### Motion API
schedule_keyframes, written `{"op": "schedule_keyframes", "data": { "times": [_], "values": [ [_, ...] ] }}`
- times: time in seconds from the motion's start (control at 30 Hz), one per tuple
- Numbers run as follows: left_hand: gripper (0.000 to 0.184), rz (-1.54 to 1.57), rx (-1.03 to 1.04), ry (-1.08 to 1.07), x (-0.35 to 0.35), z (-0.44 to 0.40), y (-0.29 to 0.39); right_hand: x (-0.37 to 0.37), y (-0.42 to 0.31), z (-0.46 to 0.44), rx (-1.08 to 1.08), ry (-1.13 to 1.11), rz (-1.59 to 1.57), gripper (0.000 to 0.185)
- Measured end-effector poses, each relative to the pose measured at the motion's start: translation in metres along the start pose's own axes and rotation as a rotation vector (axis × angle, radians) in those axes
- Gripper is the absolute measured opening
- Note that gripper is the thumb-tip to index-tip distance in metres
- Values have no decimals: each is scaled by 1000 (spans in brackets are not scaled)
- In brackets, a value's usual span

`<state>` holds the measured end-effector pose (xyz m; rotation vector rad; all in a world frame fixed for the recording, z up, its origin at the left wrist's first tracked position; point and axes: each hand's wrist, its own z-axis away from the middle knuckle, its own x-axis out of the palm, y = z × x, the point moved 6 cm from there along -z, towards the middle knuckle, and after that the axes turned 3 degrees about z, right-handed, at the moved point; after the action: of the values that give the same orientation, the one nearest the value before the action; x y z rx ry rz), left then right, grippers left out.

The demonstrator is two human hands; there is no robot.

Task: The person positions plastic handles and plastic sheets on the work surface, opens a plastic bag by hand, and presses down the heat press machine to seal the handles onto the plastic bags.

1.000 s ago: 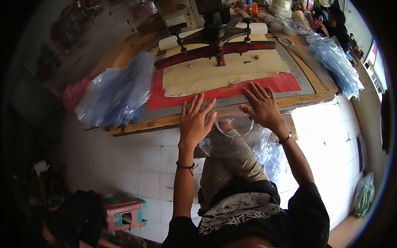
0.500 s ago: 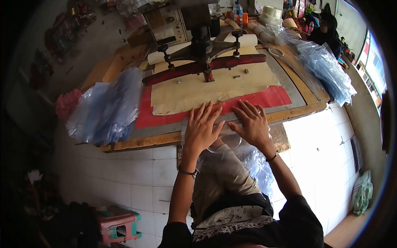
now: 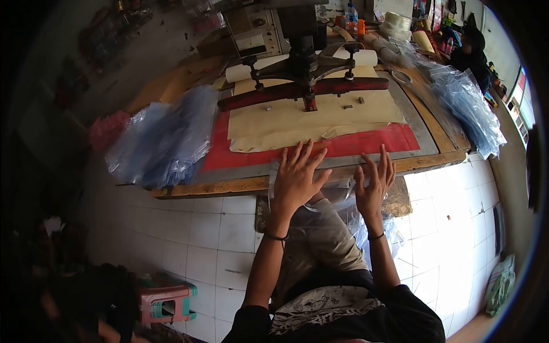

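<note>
My left hand (image 3: 298, 180) is spread at the front edge of the worktable, palm down, fingertips over a red sheet (image 3: 394, 139). A clear plastic sheet (image 3: 341, 191) lies beneath it and droops over the edge towards my lap. To its right my right hand (image 3: 373, 186) has its fingers apart and holds nothing; whether it touches the plastic I cannot tell. A cream sheet (image 3: 274, 127) covers much of the red one. Over the cream sheet sits the dark red curved bar (image 3: 354, 86) of a press (image 3: 300, 70).
Piles of clear bluish plastic lie on the table's left (image 3: 166, 137) and right (image 3: 466, 103). A machine box with a dial (image 3: 257, 31) stands behind. Scissors (image 3: 400, 75) rest at the right. A stool (image 3: 166, 303) is on the floor; another person (image 3: 470, 51) is at back right.
My right hand has drawn away from the left and turned more upright, its fingers off the red sheet. My left hand stays spread at the edge. The whole view has shifted slightly.
</note>
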<state>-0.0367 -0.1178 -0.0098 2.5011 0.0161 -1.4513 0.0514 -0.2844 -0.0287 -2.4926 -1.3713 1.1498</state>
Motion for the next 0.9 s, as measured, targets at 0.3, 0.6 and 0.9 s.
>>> {"op": "schedule_keyframes", "data": {
  "times": [0.3, 0.6, 0.9],
  "values": [
    [59, -11, -23, 96, -4, 26, 13, -24, 39, 28, 299, 36, -153, 79],
    [81, -4, -280, 425, 0, 110, 2, -9, 45, 52, 476, -50, -525, 86],
    [111, 686, -750, 481, 47, 165, -42, 4, 48, 73, 563, -444, -1103, 22]
  ]
}}
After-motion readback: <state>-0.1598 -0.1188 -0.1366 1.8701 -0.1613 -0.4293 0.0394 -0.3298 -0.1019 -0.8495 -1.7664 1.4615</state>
